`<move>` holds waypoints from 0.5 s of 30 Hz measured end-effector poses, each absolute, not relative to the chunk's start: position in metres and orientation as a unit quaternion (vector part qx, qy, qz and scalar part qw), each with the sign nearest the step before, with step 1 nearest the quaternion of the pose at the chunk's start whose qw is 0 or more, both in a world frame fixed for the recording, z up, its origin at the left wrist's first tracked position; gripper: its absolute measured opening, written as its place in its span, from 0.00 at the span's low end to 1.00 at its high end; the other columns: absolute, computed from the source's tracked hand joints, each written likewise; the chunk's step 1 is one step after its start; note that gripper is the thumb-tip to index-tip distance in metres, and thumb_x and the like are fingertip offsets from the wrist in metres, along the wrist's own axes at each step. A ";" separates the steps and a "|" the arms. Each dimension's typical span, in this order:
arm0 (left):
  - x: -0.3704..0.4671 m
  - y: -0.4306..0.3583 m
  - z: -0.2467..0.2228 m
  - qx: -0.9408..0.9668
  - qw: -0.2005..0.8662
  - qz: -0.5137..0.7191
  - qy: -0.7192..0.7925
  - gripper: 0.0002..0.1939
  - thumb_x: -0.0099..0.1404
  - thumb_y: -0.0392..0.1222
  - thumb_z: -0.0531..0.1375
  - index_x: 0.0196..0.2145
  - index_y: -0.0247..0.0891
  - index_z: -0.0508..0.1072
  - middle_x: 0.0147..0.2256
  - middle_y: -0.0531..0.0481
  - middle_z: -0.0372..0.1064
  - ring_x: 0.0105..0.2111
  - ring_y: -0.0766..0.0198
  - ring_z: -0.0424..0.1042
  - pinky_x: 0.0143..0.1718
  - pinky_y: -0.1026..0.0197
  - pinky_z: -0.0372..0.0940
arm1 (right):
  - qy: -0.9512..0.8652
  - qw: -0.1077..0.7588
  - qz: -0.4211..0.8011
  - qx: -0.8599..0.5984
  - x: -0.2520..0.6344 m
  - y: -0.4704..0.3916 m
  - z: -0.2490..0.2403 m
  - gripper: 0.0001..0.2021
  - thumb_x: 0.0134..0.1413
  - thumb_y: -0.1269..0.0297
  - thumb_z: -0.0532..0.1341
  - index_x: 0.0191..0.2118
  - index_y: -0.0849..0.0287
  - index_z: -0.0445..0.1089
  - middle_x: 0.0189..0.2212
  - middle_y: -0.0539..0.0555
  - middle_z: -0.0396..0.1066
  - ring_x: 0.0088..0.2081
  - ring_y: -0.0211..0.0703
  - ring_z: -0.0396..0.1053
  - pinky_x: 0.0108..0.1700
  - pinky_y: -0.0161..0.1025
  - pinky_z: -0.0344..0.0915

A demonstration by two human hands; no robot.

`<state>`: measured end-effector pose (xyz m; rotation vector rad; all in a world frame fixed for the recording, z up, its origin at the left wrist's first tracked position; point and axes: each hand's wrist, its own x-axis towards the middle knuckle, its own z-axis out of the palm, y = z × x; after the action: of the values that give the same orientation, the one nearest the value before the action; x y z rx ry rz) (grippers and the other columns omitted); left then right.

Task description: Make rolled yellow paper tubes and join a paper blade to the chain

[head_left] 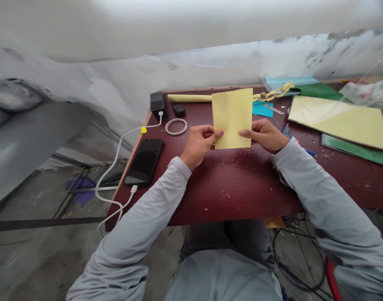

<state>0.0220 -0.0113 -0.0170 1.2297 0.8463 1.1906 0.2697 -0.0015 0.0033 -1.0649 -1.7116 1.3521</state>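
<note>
The left hand [201,144] pinches a yellow sheet [232,117] near its lower left corner, thumb on the near face and fingers behind; the right hand [268,134] clamps the opposite edge the same way. The sheet faces the person, above the middle of the dark red table [229,184]; whether its bottom edge touches the surface is hard to judge from this angle.

With the sheet as the dial's centre, a white ring [176,134] lies at nine o'clock, a small black case [178,110] just beyond it and a black block [158,103] farther out, a white cable [117,155] plugged in. A dark-screened phone [144,162] lies at eight. A long yellow strip [191,98] stretches toward ten. At two sits a yellow paper chain [277,93], with blue paper [262,108] and a metal blade [273,109] nearer three. Well out at three, a large yellow sheaf [338,121] overlaps a green sheet [360,151].
</note>
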 end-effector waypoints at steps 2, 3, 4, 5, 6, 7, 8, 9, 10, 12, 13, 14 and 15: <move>0.022 -0.011 -0.018 0.525 0.581 0.508 0.359 0.20 0.56 0.53 0.76 0.33 0.35 0.78 0.32 0.45 0.80 0.28 0.63 0.79 0.25 0.64 0.73 | -0.663 0.350 0.520 -0.410 0.269 -0.002 0.005 0.23 0.51 0.41 0.73 0.37 0.60 0.83 0.28 0.54 0.80 0.23 0.35 0.72 0.24 0.33 0.71; 0.022 -0.011 -0.018 0.525 0.582 0.508 0.358 0.19 0.56 0.53 0.76 0.33 0.35 0.78 0.33 0.45 0.80 0.29 0.63 0.79 0.25 0.64 0.73 | -0.664 0.351 0.518 -0.409 0.269 -0.002 0.005 0.23 0.51 0.41 0.73 0.37 0.60 0.83 0.28 0.54 0.80 0.23 0.35 0.72 0.24 0.33 0.71; 0.022 -0.010 -0.019 0.524 0.582 0.509 0.357 0.19 0.56 0.53 0.76 0.33 0.35 0.79 0.33 0.45 0.80 0.29 0.63 0.79 0.25 0.64 0.74 | -0.664 0.352 0.518 -0.409 0.269 -0.003 0.005 0.23 0.50 0.41 0.73 0.37 0.60 0.83 0.28 0.54 0.80 0.23 0.35 0.72 0.24 0.33 0.70; 0.022 -0.010 -0.019 0.524 0.580 0.511 0.356 0.19 0.55 0.53 0.76 0.33 0.35 0.79 0.32 0.45 0.80 0.28 0.64 0.79 0.25 0.64 0.73 | -0.664 0.353 0.517 -0.408 0.269 -0.003 0.006 0.23 0.50 0.41 0.74 0.37 0.60 0.83 0.29 0.54 0.80 0.23 0.35 0.72 0.24 0.33 0.71; 0.022 -0.010 -0.019 0.524 0.579 0.513 0.355 0.19 0.55 0.53 0.76 0.33 0.35 0.79 0.32 0.45 0.80 0.28 0.64 0.78 0.25 0.64 0.73 | -0.664 0.354 0.518 -0.408 0.268 -0.003 0.006 0.23 0.49 0.41 0.74 0.37 0.60 0.83 0.29 0.54 0.80 0.23 0.35 0.72 0.24 0.33 0.71; 0.022 -0.010 -0.019 0.524 0.580 0.514 0.354 0.19 0.55 0.53 0.76 0.33 0.35 0.79 0.33 0.46 0.80 0.28 0.64 0.78 0.25 0.64 0.73 | -0.662 0.356 0.518 -0.408 0.268 -0.003 0.006 0.23 0.49 0.41 0.74 0.37 0.59 0.83 0.29 0.54 0.80 0.24 0.35 0.72 0.24 0.33 0.71; 0.022 -0.011 -0.019 0.523 0.581 0.514 0.353 0.20 0.55 0.53 0.77 0.33 0.35 0.79 0.33 0.46 0.80 0.28 0.64 0.78 0.26 0.64 0.74 | -0.661 0.357 0.519 -0.408 0.268 -0.003 0.006 0.24 0.48 0.41 0.74 0.37 0.59 0.83 0.30 0.54 0.81 0.24 0.36 0.72 0.24 0.33 0.71; 0.022 -0.011 -0.018 0.523 0.582 0.514 0.352 0.20 0.55 0.53 0.76 0.33 0.35 0.79 0.33 0.46 0.81 0.28 0.64 0.79 0.26 0.63 0.74 | -0.660 0.357 0.520 -0.409 0.268 -0.003 0.006 0.24 0.48 0.41 0.74 0.37 0.59 0.83 0.30 0.53 0.81 0.24 0.36 0.72 0.24 0.34 0.71; 0.022 -0.011 -0.018 0.522 0.584 0.512 0.352 0.20 0.55 0.53 0.76 0.34 0.35 0.79 0.33 0.46 0.81 0.29 0.63 0.79 0.27 0.63 0.75 | -0.659 0.356 0.521 -0.410 0.268 -0.003 0.006 0.24 0.47 0.41 0.75 0.37 0.59 0.83 0.30 0.53 0.81 0.24 0.36 0.72 0.24 0.34 0.72; 0.022 -0.011 -0.018 0.522 0.585 0.509 0.354 0.20 0.55 0.53 0.76 0.34 0.35 0.79 0.34 0.45 0.81 0.29 0.63 0.79 0.27 0.63 0.75 | -0.657 0.356 0.521 -0.412 0.268 -0.003 0.007 0.24 0.47 0.41 0.75 0.37 0.59 0.83 0.30 0.54 0.81 0.25 0.36 0.72 0.24 0.34 0.72; 0.022 -0.011 -0.018 0.523 0.585 0.509 0.355 0.20 0.55 0.53 0.76 0.34 0.35 0.79 0.34 0.45 0.81 0.29 0.63 0.79 0.27 0.64 0.74 | -0.657 0.355 0.521 -0.412 0.268 -0.003 0.007 0.24 0.47 0.42 0.75 0.37 0.59 0.83 0.30 0.54 0.81 0.25 0.36 0.73 0.24 0.34 0.72; 0.022 -0.011 -0.018 0.524 0.584 0.508 0.356 0.20 0.55 0.53 0.76 0.34 0.35 0.79 0.34 0.45 0.81 0.29 0.63 0.79 0.27 0.64 0.74 | -0.657 0.356 0.521 -0.413 0.268 -0.003 0.007 0.23 0.47 0.42 0.75 0.37 0.59 0.83 0.30 0.54 0.81 0.25 0.36 0.73 0.24 0.34 0.71; 0.022 -0.011 -0.018 0.524 0.583 0.508 0.357 0.20 0.55 0.53 0.76 0.34 0.35 0.78 0.34 0.45 0.81 0.30 0.63 0.79 0.27 0.64 0.74 | -0.657 0.356 0.520 -0.414 0.268 -0.003 0.006 0.23 0.47 0.42 0.75 0.37 0.60 0.83 0.31 0.54 0.81 0.25 0.37 0.73 0.24 0.34 0.71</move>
<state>0.0216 -0.0112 -0.0177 1.2239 0.8328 1.1848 0.2677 -0.0026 0.0064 -1.0682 -1.6969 1.3420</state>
